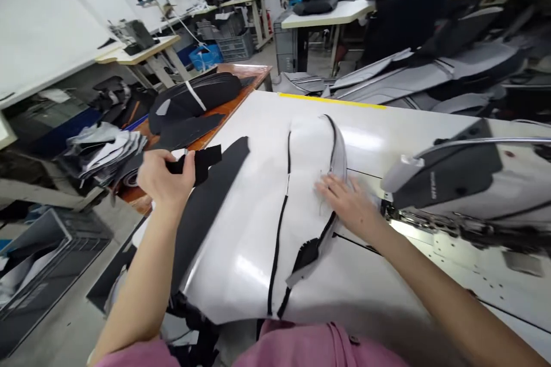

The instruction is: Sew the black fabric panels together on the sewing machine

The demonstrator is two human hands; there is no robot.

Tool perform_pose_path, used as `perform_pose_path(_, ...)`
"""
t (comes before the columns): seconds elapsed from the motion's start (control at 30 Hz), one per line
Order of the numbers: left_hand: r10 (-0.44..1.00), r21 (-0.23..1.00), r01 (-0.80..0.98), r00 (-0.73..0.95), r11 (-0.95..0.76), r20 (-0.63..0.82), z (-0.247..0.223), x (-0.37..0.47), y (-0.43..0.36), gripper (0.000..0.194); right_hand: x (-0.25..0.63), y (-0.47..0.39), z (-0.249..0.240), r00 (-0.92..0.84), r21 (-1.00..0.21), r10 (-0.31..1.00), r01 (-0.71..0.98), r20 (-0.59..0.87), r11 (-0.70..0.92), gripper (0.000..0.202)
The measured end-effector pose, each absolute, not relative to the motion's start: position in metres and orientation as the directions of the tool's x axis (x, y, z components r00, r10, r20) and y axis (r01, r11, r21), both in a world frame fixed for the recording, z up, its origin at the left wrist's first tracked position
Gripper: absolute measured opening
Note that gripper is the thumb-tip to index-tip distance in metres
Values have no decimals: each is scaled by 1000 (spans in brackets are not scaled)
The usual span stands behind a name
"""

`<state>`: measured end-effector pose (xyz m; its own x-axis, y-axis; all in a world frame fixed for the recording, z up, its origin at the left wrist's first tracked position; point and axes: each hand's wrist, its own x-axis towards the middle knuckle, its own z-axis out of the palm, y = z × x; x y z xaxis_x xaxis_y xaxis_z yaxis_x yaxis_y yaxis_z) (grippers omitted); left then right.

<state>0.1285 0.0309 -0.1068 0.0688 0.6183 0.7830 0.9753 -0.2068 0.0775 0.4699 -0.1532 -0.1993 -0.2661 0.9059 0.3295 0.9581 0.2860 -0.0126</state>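
Note:
My left hand (167, 178) is raised over the left edge of the white work table (241, 206), closed on a small black fabric piece (206, 161) pinched by thumb and fingers. Beneath it lies a long black fabric panel (210, 212) along the table edge. My right hand (346, 200), a little blurred, rests with fingers stretched out on a white sewn panel (307, 200) edged in black. Near its lower end, a black patch (306, 255) and a grey strip show. The sewing machine (465, 183) stands just right of that hand.
An orange-brown side table (253, 73) bears a stack of black pieces (202, 97). Grey crates (47, 275) stand on the floor at left. Beyond the table lie grey sewn covers (413, 80); a person in dark clothes (417, 0) is at another table behind.

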Motion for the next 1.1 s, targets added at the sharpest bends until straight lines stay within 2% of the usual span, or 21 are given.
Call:
perform_pose_path(0.1, 678, 17, 886, 343, -464, 650, -117, 187, 6, 13, 460, -190, -204, -415, -75, 869, 891, 270, 448, 43)
perform_pose_path(0.13, 664, -7, 817, 474, -577, 578, -121, 207, -4, 17, 456, -200, -205, -425, -88, 861, 882, 281, 464, 37)
perform_pose_path(0.23, 518, 25, 535, 803, -844, 295, -138, 266, -43, 33, 450, -222, -211, -297, -107, 871, 925, 390, 363, 29)
perform_pose_path(0.3, 425, 129, 409, 891, -904, 156, -152, 302, -73, 28, 450, -235, -217, -160, -130, 876, 961, 456, 244, 29)
perform_pose_path(0.37, 421, 218, 393, 902, -893, 98, -165, 333, -102, 20, 451, -250, -221, -55, -154, 884, 978, 464, 141, 29)
perform_pose_path(0.47, 487, 280, 459, 872, -843, 37, -179, 364, -131, 31, 454, -274, -223, 40, -196, 906, 979, 421, 48, 33)
perform_pose_path(0.63, 545, 284, 532, 838, -798, -37, -182, 383, -145, 36, 463, -305, -224, 39, -279, 929, 958, 368, 70, 51)
perform_pose_path(0.7, 563, 257, 549, 826, -795, -20, -181, 383, -146, 36, 465, -308, -226, 16, -238, 911, 967, 411, 91, 44)
perform_pose_path(0.8, 583, 212, 560, 811, -800, 57, -179, 377, -144, 30, 463, -302, -226, -107, -100, 874, 980, 474, 174, 20)
perform_pose_path(0.87, 491, 188, 470, 867, -862, 84, -177, 374, -140, 31, 461, -292, -225, -192, -50, 873, 970, 449, 239, 16)
perform_pose_path(0.93, 238, 168, 232, 971, -958, 18, -174, 373, -133, 35, 460, -282, -225, -222, -36, 866, 963, 447, 266, 17)
perform_pose_path(1.0, 6, 143, 18, 996, -990, -87, -171, 377, -123, 34, 462, -273, -226, -225, -22, 845, 963, 485, 269, 18)
perform_pose_path(1.03, -38, 116, -23, 991, -993, -130, -170, 381, -118, 32, 464, -269, -227, -221, -14, 835, 964, 504, 264, 19)
perform_pose_path(1.1, -3, 32, 3, 983, -999, -185, -166, 390, -109, 28, 470, -262, -227, -208, -4, 832, 969, 515, 245, 22)
